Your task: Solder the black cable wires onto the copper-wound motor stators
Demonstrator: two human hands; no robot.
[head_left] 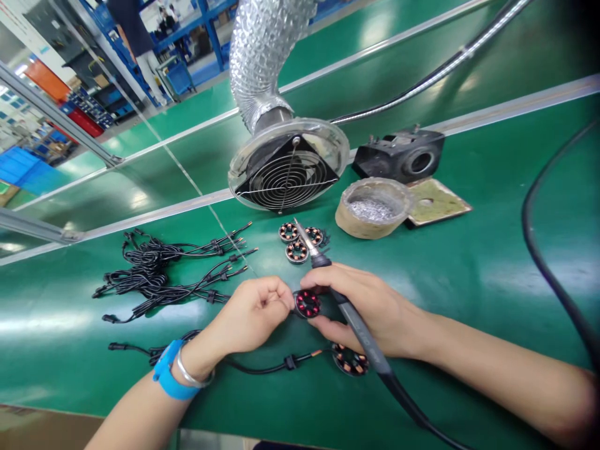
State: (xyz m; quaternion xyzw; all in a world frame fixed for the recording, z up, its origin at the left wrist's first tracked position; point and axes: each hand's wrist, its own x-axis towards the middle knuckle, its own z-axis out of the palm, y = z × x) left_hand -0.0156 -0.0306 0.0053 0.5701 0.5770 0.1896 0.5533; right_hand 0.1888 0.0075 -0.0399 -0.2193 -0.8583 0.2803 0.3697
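My right hand (pixel 375 306) grips a soldering iron (pixel 357 326), its metal tip pointing up and away. The thumb and fingers of the same hand also hold a small ring-shaped motor stator (pixel 308 304) with red windings. My left hand (pixel 255 312) is pinched closed against the stator's left edge; whatever is between its fingertips is hidden. Below the hands, a stator with copper windings (pixel 349 359) lies beside the bare copper end of a black cable (pixel 267 370). Beyond the iron's tip, several copper-wound stators (pixel 297 251) sit grouped on the green bench.
Bundled black cables (pixel 154 269) lie at the left. A fume extractor fan (pixel 288 178) with a foil duct (pixel 262 56) hangs behind the hands. A round tub of metallic scraps (pixel 372 209), a sponge tray (pixel 438 201) and a black iron holder (pixel 403 156) stand back right.
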